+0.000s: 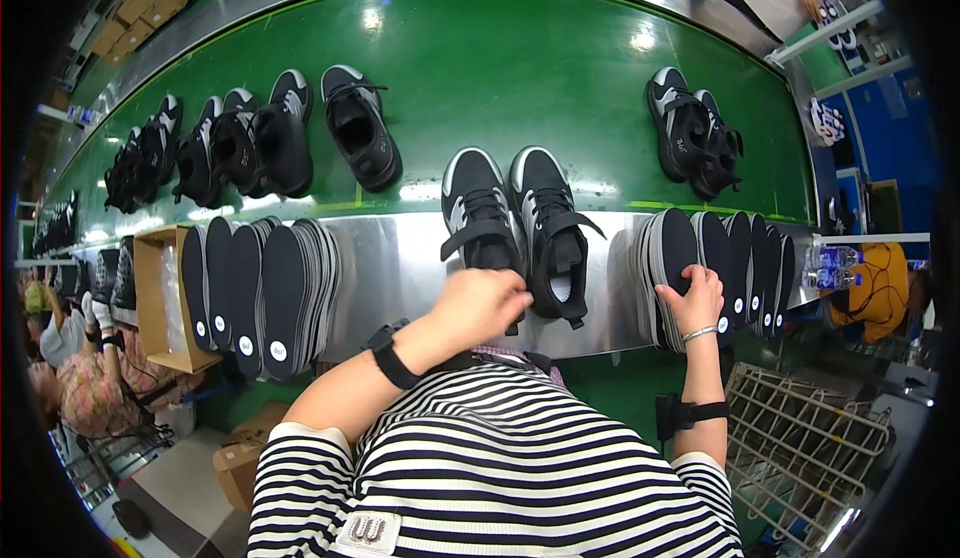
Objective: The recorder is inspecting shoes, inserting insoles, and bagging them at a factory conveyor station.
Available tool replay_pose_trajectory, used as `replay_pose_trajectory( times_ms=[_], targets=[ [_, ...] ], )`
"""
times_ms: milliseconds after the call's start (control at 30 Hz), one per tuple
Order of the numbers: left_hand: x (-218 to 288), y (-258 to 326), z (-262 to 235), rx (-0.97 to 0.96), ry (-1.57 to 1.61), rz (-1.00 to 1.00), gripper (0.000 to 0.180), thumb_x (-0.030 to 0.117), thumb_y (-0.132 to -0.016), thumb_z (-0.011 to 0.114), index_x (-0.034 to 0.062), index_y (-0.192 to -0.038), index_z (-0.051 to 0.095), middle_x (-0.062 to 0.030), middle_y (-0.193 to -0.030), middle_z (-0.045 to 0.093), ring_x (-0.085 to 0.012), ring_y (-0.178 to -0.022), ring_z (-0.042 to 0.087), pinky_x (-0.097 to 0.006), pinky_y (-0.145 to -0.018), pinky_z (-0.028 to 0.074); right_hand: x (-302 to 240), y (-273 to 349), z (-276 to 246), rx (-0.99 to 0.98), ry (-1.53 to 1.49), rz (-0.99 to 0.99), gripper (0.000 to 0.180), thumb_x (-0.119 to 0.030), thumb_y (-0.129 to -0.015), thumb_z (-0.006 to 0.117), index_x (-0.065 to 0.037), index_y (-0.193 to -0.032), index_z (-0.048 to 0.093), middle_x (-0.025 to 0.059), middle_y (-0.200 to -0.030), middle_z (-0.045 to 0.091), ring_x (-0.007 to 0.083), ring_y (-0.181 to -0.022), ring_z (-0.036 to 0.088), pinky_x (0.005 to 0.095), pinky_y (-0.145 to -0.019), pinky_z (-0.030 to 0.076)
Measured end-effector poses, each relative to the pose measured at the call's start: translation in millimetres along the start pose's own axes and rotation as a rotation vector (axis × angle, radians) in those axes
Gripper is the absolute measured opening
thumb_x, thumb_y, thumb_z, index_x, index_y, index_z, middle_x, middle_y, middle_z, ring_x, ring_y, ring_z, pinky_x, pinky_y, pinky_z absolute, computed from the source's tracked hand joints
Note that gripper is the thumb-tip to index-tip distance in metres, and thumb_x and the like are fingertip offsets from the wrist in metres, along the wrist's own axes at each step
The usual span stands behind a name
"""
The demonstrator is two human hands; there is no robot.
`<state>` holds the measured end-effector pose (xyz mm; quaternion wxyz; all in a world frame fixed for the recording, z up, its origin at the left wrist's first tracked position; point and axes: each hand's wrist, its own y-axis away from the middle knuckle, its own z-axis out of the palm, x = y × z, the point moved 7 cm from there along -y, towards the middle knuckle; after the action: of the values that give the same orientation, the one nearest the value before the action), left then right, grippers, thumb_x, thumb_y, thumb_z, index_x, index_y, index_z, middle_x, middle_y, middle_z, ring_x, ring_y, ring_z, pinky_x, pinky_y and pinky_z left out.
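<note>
Two black-and-grey sneakers stand side by side in front of me, toes away: the left sneaker (pixel 475 193) and the right sneaker (pixel 548 208). My left hand (pixel 482 308) lies over the heel opening of the left one with its fingers curled together. Whatever it may hold is hidden under the knuckles. My right hand (pixel 695 303) is at a stack of black insoles (pixel 677 243) on the right, thumb and fingers closed about the top insole's near end. A white lining shows inside the right sneaker. More insole stacks (pixel 292 288) with round white stickers stand left.
Behind the metal ledge (pixel 400 258) runs a green work surface (pixel 500 68). Several black sneakers (pixel 285 133) stand on its left, another pair (pixel 690 133) on its right. An open carton (pixel 165 298) stands at left. A wire rack (pixel 800 448) is low right. Other people work nearby.
</note>
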<state>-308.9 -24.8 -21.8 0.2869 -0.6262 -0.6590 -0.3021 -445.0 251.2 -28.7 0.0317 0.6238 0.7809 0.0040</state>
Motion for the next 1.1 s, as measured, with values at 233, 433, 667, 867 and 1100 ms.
replay_pose_trajectory(
  times_ms=[233,433,667,867,1100],
  targets=[
    [-13.5,4.4,-19.0,0.371,-0.451,-0.05,0.04,0.023,-0.063,0.068,0.008,-0.096,0.049,-0.0086,-0.093,0.049,-0.0247,-0.089,0.048,-0.033,-0.074,0.04,6.1,2.4,-0.7,-0.082,-0.011,0.044,0.043,-0.033,-0.057,0.073,-0.009,-0.087,0.054,0.0107,-0.096,0.051,0.0292,-0.091,0.047,0.0398,-0.076,0.037],
    [-26.7,-23.6,0.6,0.265,-0.32,0.193,0.031,0.016,-0.069,0.062,0.005,-0.097,0.052,-0.0101,-0.093,0.051,-0.0265,-0.087,0.05,-0.034,-0.075,0.041,-15.1,18.1,-51.1,0.154,-0.283,-0.144,0.027,-0.02,-0.061,0.07,-0.005,-0.076,0.054,0.0126,-0.087,0.05,0.0292,-0.087,0.048,0.037,-0.077,0.038],
    [-68.2,-55.6,-26.2,0.2,0.33,-0.211,0.024,0.02,-0.076,0.061,-0.0008,-0.088,0.062,-0.0099,-0.076,0.064,-0.0138,-0.067,0.06,-0.026,-0.061,0.046,-177.2,66.3,-64.8,-0.195,-0.206,-0.834,0.012,-0.019,-0.07,0.058,-0.008,-0.066,0.056,0.0077,-0.075,0.051,0.0253,-0.06,0.056,0.0355,-0.055,0.047],
    [-78.0,-53.3,-0.5,0.043,0.409,-0.311,0.025,0.022,-0.078,0.058,-0.0019,-0.086,0.062,-0.0076,-0.072,0.063,-0.0123,-0.063,0.056,-0.027,-0.059,0.045,-237.5,53.9,20.2,-0.381,0.192,-0.718,0.012,-0.014,-0.07,0.054,-0.005,-0.072,0.061,0.0145,-0.08,0.055,0.0279,-0.069,0.06,0.036,-0.06,0.049],
    [-74.6,-52.0,-1.4,0.181,0.293,-0.273,0.026,0.022,-0.078,0.055,-0.0025,-0.082,0.061,-0.0133,-0.067,0.061,-0.0179,-0.061,0.057,-0.029,-0.058,0.044,-229.7,61.8,27.6,-0.218,0.069,-0.61,0.024,-0.028,-0.073,0.057,-0.005,-0.082,0.055,0.0116,-0.082,0.053,0.0267,-0.073,0.057,0.037,-0.062,0.047]
  ],
)
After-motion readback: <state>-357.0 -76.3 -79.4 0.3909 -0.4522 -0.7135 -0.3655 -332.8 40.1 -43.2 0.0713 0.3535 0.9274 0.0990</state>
